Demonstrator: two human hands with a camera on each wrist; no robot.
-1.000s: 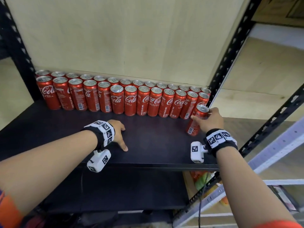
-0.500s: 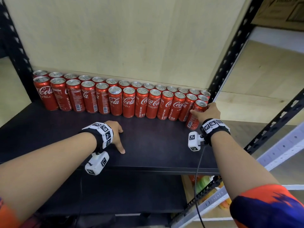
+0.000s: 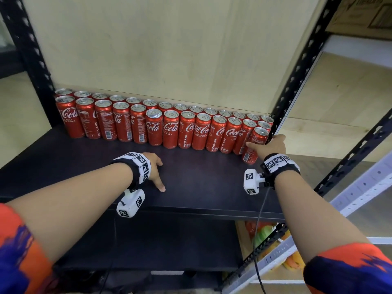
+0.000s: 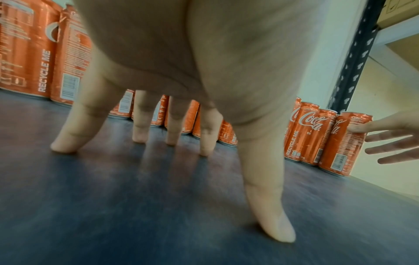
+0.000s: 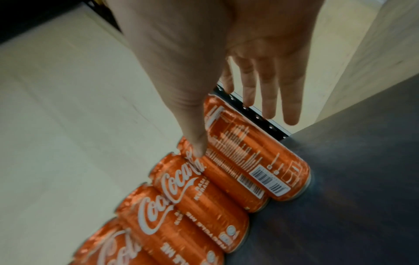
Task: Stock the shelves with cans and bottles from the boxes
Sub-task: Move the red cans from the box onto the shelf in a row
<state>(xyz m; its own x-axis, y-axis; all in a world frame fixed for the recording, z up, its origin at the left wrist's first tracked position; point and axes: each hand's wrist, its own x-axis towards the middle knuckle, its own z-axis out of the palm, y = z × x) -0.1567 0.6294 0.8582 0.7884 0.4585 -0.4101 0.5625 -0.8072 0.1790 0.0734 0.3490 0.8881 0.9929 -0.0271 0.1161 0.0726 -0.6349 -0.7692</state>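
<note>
Two rows of red Coca-Cola cans [image 3: 169, 128] line the back of the black shelf [image 3: 201, 183]. One more red can [image 3: 253, 145] [image 5: 256, 157] [image 4: 344, 143] stands upright in front of their right end, close against its neighbours. My right hand [image 3: 269, 145] [image 5: 246, 132] is beside this can with its fingers straight and spread. Only the thumb tip touches the can's side. My left hand [image 3: 156, 172] [image 4: 247, 193] rests spread fingertips on the bare shelf in front of the cans and holds nothing.
The black perforated upright [image 3: 297, 66] stands just right of the last can. A pale wooden panel backs the shelf. A lower black shelf [image 3: 169, 240] lies beneath, with colourful packets [image 3: 265, 234] at its right. A white slotted rack [image 3: 360, 187] runs along the right.
My right hand slid the can back to the right end of the rows and let go, its fingers now straight. The left hand has stayed on the shelf.
</note>
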